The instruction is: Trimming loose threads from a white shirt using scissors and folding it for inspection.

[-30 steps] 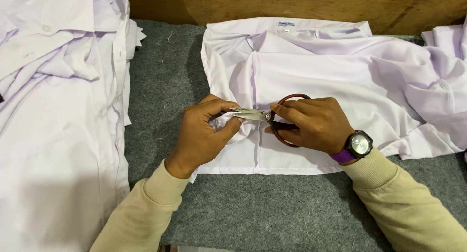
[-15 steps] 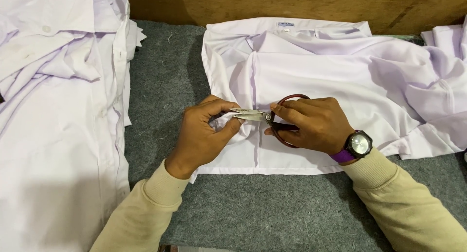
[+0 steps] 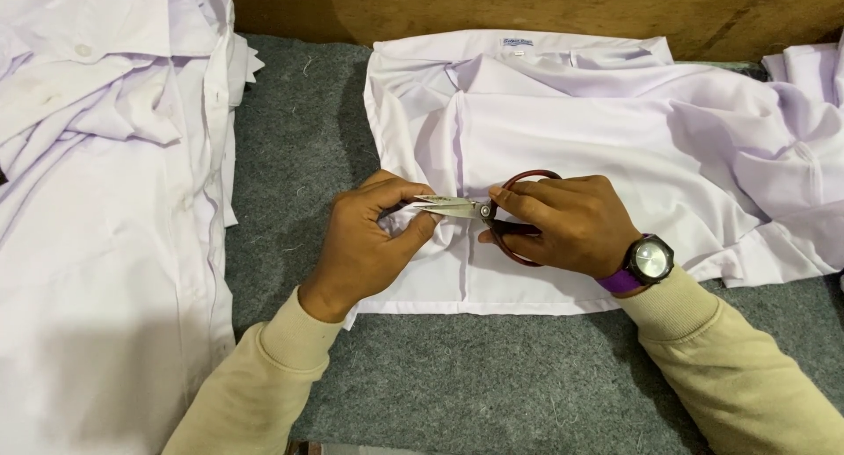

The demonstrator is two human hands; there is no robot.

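On coarse grey felt (image 3: 527, 376), left hand (image 3: 369, 244) pinching smooth white shirt (image 3: 615, 147), right hand (image 3: 563, 222) gripping round-handled, seemingly steel-bladed scissors (image 3: 479, 211).

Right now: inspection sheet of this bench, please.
Surface: grey felt table, partly bare.
Job's things: white shirt laid flat; scissors with dark red handles over its seam.
Clutter: pile of white shirts at left; more white fabric at far right.
Hands: left hand pinches shirt fabric at the blades; right hand grips the scissors, wristwatch on it.
Cables: nothing seen.
Surroundings: wooden board behind.
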